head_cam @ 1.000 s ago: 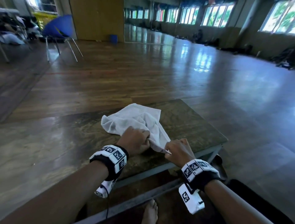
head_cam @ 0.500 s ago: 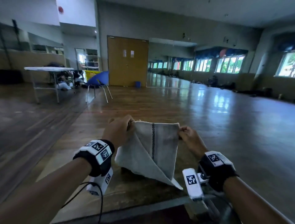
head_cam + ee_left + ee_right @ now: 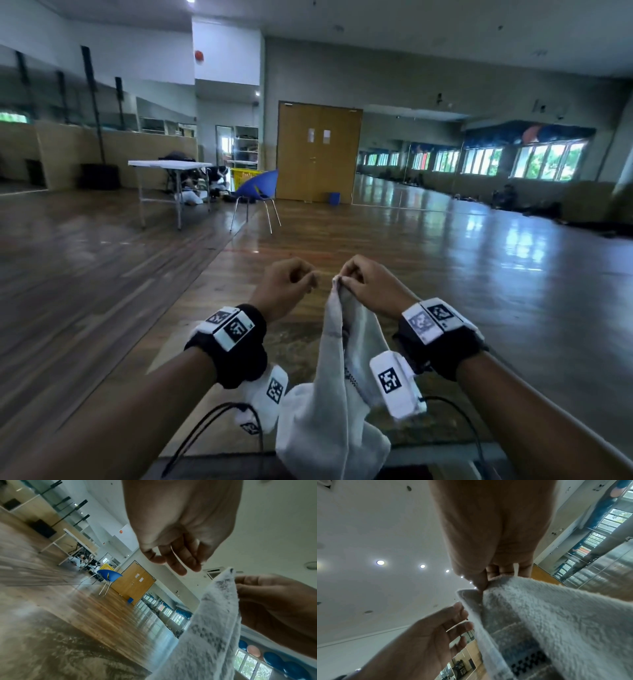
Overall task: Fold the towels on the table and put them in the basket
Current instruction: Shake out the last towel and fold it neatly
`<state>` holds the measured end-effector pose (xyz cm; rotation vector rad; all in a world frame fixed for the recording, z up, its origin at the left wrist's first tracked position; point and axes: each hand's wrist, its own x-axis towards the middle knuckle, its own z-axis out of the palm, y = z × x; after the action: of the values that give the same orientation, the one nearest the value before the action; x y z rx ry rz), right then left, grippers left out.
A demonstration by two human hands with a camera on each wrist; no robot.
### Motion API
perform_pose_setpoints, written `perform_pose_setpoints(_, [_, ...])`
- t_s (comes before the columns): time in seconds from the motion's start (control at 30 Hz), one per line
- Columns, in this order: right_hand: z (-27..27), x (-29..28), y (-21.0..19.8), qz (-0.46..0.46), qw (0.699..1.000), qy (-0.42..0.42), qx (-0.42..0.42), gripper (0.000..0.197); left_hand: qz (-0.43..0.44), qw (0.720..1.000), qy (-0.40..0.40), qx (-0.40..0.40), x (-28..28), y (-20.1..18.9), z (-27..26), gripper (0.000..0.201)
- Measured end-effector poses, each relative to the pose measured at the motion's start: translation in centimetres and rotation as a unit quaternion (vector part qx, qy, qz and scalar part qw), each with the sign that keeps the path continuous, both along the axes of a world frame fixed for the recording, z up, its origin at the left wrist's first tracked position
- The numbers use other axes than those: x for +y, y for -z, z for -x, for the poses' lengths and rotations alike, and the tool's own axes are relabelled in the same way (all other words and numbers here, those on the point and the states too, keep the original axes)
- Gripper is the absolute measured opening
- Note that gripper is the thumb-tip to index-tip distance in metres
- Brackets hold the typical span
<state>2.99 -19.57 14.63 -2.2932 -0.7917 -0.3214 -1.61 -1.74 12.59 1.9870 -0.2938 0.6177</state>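
Note:
A white towel (image 3: 334, 394) with a dark stripe hangs doubled lengthwise above the low wooden table (image 3: 301, 346). My right hand (image 3: 346, 281) pinches its top corners together between thumb and fingers, which the right wrist view shows close up on the towel (image 3: 539, 615) under my right hand (image 3: 481, 586). My left hand (image 3: 310, 279) hovers just left of that pinch, fingers loosely curled and holding nothing. In the left wrist view, the left hand (image 3: 173, 563) is empty beside the towel (image 3: 214, 622). No basket is in view.
Wooden floor spreads around the table. Far off stand a blue chair (image 3: 258, 186), a white folding table (image 3: 168, 166), a yellow crate (image 3: 245, 176) and a wooden double door (image 3: 318, 154). Cables hang from both wrist bands near the table's front edge.
The towel was lifted off the table and held spread by both hands. The hands then came together, the left hand let go, and the right hand now holds the top alone.

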Motion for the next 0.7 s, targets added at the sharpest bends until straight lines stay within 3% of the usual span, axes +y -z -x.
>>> perform_pose_setpoints(0.07, [0.3, -0.2, -0.1, 0.010, 1.000, -0.002, 0.009, 0.002, 0.025, 0.999, 0.020, 0.001, 0.3, -0.2, 0.1, 0.010])
perform_pose_setpoints(0.17, [0.6, -0.5, 0.0, -0.002, 1.000, 0.013, 0.010, 0.001, -0.050, 0.998, 0.020, 0.041, -0.1, 0.1, 0.2, 0.028])
perform_pose_setpoints(0.27, [0.9, -0.8, -0.2, -0.013, 1.000, 0.023, 0.002, 0.003, -0.082, 0.996, -0.002, 0.040, -0.6, 0.7, 0.0, 0.026])
perform_pose_setpoints(0.53, [1.8, -2.0, -0.4, 0.011, 0.999, -0.011, 0.042, 0.015, 0.003, 1.000, 0.020, -0.007, -1.5, 0.1, -0.2, 0.008])
perform_pose_setpoints(0.7, [1.2, -4.2, 1.6, 0.071, 0.995, -0.030, 0.070, 0.029, 0.060, 0.996, -0.038, -0.046, 0.0, -2.3, -0.6, 0.010])
